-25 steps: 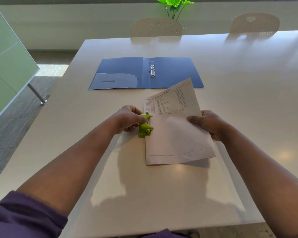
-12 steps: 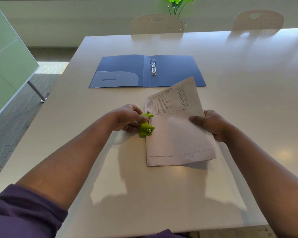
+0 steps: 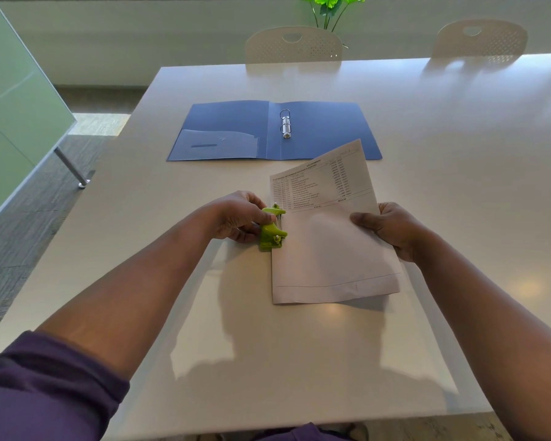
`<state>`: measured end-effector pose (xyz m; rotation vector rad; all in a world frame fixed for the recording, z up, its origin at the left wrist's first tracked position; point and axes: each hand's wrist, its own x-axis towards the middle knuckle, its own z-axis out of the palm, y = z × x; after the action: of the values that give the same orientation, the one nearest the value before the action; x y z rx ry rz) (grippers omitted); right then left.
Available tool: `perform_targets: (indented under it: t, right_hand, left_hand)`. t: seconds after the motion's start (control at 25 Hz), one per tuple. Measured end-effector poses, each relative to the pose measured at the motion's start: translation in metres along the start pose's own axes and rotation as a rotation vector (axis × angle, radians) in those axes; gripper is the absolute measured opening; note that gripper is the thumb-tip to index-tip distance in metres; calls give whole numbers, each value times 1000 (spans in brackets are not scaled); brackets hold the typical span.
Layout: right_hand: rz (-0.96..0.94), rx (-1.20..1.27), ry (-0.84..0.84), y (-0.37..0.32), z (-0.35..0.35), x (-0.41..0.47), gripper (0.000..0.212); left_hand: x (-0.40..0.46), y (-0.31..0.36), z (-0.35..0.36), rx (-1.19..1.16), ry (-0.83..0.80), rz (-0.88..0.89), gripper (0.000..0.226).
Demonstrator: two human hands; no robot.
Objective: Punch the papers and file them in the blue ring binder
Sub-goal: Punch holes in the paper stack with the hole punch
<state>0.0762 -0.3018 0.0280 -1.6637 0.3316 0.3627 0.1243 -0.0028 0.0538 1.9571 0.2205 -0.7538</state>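
A thin stack of printed papers [image 3: 331,249] lies on the white table [image 3: 268,361], its left edge pushed into a small green hole punch [image 3: 272,230]. My left hand [image 3: 239,216] is closed around the punch from the left. On the papers' right edge, my right hand [image 3: 392,229] pinches the sheets, thumb on top, lifting that side slightly. The blue ring binder [image 3: 325,132] lies open and flat farther back, its metal rings [image 3: 285,124] at the spine and a clear pocket on its left cover.
Two pale perforated chairs [image 3: 295,46] [image 3: 479,38] stand at the table's far side, with a green plant [image 3: 330,7] behind them. A frosted glass partition [image 3: 13,100] and a metal leg [image 3: 70,167] are on the left, over grey floor.
Both hands hold the same grips. The view has shifted a little; the punch and papers stay in place.
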Motion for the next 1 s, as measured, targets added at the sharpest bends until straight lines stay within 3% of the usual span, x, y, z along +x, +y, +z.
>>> perform_targets:
  t: [0.48, 0.64, 0.84, 1.0]
  right_hand:
    - [-26, 25, -13, 6, 0, 1, 17]
    - [-45, 19, -10, 6, -1, 1, 16]
    - [-58, 15, -4, 3, 0, -7, 19]
    - [-46, 4, -2, -1, 1, -11, 20]
  left_hand:
    - [11, -9, 0, 393, 114, -99, 40]
    - [8, -7, -7, 405, 107, -150, 49]
    - [2, -15, -2, 398, 172, -50, 53]
    - [-3, -18, 0, 254, 145, -38, 47]
